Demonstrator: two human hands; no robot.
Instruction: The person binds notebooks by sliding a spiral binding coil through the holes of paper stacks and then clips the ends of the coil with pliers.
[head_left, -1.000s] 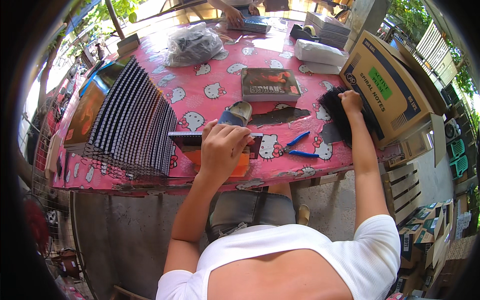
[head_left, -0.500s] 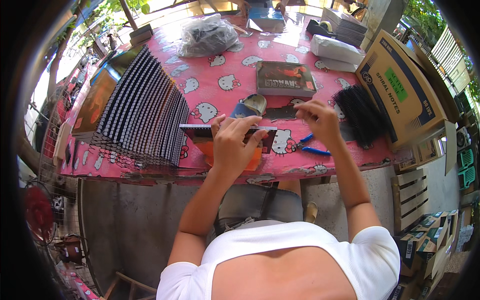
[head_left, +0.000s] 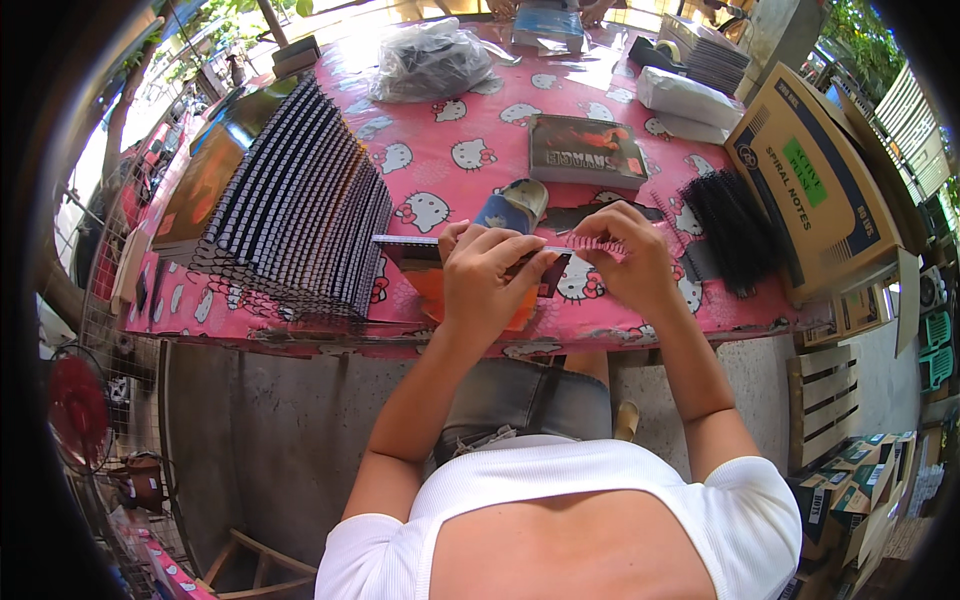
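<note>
My left hand is closed on a notebook with a dark and orange cover, held on edge above the table with its punched white top edge upward. At that edge's right end my right hand pinches a thin spiral binding coil. The coil's tip is close to the notebook's corner; whether it has entered a hole cannot be made out. Just beyond my hands lie a blue and beige rounded thing and a dark flat strip. A bundle of black spiral coils is to the right.
Tall stacked spiral notebooks stand at left. Farther back are a stack of dark-covered pads, a plastic bag, a white packet and a tape dispenser. A cardboard box borders the right. Another person's hands show beyond.
My right hand has come down and left to the notebook's right end, with the coil now visible in its fingers. The blue-handled pliers are no longer in sight. My left hand keeps hold of the notebook.
</note>
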